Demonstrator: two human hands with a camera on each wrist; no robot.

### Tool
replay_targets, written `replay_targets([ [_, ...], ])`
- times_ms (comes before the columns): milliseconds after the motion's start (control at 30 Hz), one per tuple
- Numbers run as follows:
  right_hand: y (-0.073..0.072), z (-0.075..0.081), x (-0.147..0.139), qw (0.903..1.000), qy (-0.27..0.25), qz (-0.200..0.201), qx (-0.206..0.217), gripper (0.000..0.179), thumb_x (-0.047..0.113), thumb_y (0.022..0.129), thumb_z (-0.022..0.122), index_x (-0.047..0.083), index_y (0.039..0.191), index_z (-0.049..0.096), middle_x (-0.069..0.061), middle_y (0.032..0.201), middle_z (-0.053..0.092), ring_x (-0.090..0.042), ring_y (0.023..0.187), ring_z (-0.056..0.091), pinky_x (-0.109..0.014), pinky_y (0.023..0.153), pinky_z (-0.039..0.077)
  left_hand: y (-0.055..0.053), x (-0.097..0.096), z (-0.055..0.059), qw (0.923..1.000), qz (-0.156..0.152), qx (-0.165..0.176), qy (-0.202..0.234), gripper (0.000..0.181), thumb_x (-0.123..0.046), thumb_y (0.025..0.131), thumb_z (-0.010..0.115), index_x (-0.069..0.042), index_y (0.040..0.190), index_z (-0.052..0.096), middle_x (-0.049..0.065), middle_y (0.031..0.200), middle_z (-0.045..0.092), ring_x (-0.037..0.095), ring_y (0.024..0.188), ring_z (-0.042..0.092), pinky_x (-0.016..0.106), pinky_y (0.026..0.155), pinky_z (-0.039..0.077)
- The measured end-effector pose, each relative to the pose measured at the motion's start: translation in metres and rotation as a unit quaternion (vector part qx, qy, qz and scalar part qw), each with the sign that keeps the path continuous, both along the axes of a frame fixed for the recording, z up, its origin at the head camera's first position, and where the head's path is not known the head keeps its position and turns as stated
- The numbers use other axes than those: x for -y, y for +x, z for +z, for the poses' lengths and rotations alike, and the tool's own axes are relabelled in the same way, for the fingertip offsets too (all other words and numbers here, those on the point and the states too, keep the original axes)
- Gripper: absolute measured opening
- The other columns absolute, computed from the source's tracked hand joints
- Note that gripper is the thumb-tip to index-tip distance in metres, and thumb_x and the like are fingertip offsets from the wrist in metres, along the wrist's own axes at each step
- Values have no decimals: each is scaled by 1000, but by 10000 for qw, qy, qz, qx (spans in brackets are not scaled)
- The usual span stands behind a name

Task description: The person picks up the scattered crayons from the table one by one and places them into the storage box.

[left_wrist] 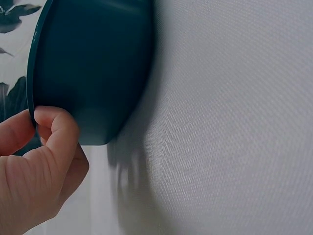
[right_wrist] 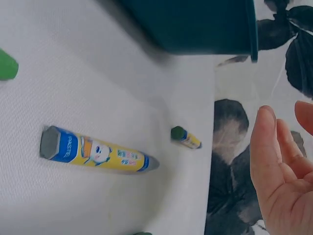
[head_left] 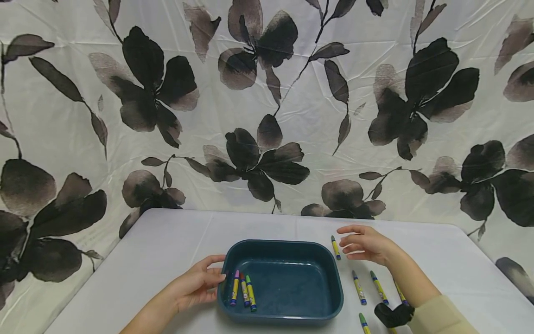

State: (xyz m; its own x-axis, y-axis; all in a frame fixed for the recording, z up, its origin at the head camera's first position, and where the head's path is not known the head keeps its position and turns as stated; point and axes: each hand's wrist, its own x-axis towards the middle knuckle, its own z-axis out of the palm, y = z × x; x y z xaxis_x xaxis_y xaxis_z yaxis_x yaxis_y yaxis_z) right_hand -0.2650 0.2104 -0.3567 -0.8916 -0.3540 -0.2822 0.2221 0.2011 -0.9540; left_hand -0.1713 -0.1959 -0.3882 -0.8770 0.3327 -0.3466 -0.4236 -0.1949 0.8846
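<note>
Left hand pinches bin by its rim; 3 crayons lie inside. Right hand hovers, fingers apart, beside far crayon on desk. Step: probably reaching. Next move calls for pinching it.

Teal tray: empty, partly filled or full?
Partly filled. In the head view, three crayons lie inside the tray near the left hand; the rest of it is bare.

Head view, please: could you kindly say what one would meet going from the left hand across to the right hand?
Left hand, purple-tipped crayon, reddish-tipped crayon, green-tipped crayon (all three in the tray), lone crayon by the tray's far right corner, right hand.
</note>
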Motion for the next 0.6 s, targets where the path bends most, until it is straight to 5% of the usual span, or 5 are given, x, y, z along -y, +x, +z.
replay_targets([
  [600, -5, -15, -9, 9992, 133, -305, 239, 40, 5, 87, 58, -5, 125, 48, -9, 89, 63, -15, 73, 62, -28, 66, 54, 0, 1, -2, 10000, -32, -20, -29, 64, 4, 90, 49, -3, 144, 14, 16, 118, 48, 18, 92, 53, 28, 73, 50],
])
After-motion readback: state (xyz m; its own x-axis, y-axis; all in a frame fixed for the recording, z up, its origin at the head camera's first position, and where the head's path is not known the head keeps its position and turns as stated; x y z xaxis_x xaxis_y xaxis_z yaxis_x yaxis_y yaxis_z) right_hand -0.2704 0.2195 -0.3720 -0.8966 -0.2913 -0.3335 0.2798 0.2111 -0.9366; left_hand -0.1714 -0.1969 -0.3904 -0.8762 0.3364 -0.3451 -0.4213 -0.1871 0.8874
